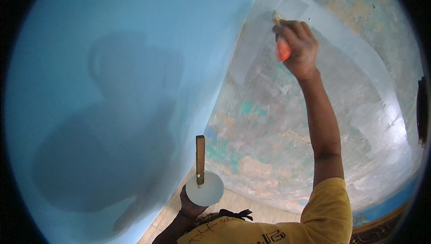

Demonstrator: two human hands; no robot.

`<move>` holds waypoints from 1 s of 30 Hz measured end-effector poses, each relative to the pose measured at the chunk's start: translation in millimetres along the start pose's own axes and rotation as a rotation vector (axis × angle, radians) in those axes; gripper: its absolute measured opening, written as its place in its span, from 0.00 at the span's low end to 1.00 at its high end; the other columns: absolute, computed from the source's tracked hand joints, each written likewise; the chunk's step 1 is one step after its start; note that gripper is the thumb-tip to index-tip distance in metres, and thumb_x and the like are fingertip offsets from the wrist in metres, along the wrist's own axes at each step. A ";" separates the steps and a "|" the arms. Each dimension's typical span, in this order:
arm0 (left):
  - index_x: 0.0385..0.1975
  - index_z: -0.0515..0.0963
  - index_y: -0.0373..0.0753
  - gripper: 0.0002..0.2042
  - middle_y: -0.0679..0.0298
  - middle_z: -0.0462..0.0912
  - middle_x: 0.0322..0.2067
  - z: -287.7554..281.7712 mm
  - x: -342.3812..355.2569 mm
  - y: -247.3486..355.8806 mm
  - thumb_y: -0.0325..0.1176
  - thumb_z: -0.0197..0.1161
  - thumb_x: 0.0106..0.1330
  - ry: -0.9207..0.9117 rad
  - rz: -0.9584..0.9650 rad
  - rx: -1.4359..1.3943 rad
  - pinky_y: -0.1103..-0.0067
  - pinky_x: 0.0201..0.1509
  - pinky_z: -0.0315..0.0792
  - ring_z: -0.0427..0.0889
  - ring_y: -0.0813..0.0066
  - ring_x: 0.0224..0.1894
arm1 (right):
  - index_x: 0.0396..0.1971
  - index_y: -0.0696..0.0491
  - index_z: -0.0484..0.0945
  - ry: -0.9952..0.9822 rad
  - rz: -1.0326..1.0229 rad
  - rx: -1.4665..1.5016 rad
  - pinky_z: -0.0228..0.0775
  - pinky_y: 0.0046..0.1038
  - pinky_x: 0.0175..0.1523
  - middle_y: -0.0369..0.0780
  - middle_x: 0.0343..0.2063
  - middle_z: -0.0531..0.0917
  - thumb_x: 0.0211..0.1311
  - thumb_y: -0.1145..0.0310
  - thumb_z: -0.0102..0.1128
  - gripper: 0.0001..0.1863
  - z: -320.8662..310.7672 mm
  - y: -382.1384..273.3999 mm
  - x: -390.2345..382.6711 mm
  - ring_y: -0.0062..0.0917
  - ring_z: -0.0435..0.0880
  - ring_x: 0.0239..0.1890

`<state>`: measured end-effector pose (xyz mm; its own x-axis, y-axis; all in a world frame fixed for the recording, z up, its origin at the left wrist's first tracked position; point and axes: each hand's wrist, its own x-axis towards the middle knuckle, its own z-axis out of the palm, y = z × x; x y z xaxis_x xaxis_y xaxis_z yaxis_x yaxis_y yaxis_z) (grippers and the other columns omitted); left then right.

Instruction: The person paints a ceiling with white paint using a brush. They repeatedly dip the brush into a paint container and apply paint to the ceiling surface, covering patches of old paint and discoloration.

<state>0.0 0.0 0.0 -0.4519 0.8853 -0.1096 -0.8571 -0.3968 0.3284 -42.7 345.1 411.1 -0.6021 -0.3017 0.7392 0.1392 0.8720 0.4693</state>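
Brush (pixel 283 52), upper right of frame: right hand (pixel 301 46), fingers round handle; best stroked evenly, clear of blue wall (pixel 197 24). Bowl (pixel 212 194), lower centre: left hand (pixel 190 206), fingers cupping it; best kept level.

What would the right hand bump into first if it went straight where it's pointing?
Probably the patchy grey wall, with the brush in the right hand leading. Depth is unclear here, so the brush may already be touching it.

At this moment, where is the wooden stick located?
In the head view, the wooden stick juts from the round white container held in the left hand, low and slightly left of centre.
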 end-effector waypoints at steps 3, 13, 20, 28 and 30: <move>0.71 0.62 0.44 0.39 0.48 0.70 0.65 -4.8 11.4 1.0 0.54 0.67 0.63 -0.092 -0.074 -0.214 0.40 0.59 0.72 0.72 0.42 0.67 | 0.39 0.49 0.84 -0.015 -0.300 -0.191 0.77 0.39 0.51 0.39 0.46 0.82 0.47 0.68 0.70 0.16 25.0 -27.6 -36.5 0.36 0.82 0.48; 0.70 0.63 0.43 0.38 0.47 0.71 0.64 -19.2 12.9 -0.5 0.65 0.51 0.69 -0.040 -0.121 -0.379 0.37 0.58 0.74 0.70 0.34 0.66 | 0.40 0.49 0.82 -0.494 -0.077 0.389 0.78 0.38 0.49 0.40 0.41 0.83 0.45 0.74 0.69 0.17 110.8 -113.4 -177.8 0.37 0.82 0.44; 0.69 0.64 0.41 0.37 0.47 0.72 0.64 -20.3 3.8 8.2 0.62 0.53 0.70 -0.069 -0.096 -0.281 0.40 0.59 0.74 0.71 0.36 0.67 | 0.44 0.54 0.85 -0.016 0.305 0.530 0.79 0.29 0.48 0.40 0.35 0.89 0.63 0.69 0.69 0.11 4.3 36.1 12.4 0.24 0.88 0.38; 0.75 0.58 0.51 0.36 0.53 0.63 0.71 -12.3 18.8 11.2 0.62 0.48 0.71 -0.200 -0.221 -0.357 0.31 0.65 0.62 0.62 0.41 0.73 | 0.46 0.48 0.84 0.261 -0.134 -0.471 0.79 0.29 0.51 0.34 0.43 0.87 0.54 0.76 0.70 0.17 -86.4 69.1 66.3 0.29 0.86 0.48; 0.75 0.58 0.51 0.36 0.53 0.63 0.71 -23.4 25.2 8.5 0.62 0.48 0.71 -0.265 -0.277 -0.681 0.30 0.64 0.62 0.62 0.41 0.73 | 0.45 0.46 0.84 0.145 -0.355 -0.514 0.78 0.38 0.54 0.36 0.44 0.86 0.47 0.73 0.71 0.20 -36.3 58.5 47.1 0.33 0.84 0.48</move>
<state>-24.5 13.2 -21.9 -0.1985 0.9682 0.1523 -0.9318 -0.1382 -0.3357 -34.4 367.9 490.8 -0.5737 -0.6185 0.5369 0.3314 0.4242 0.8428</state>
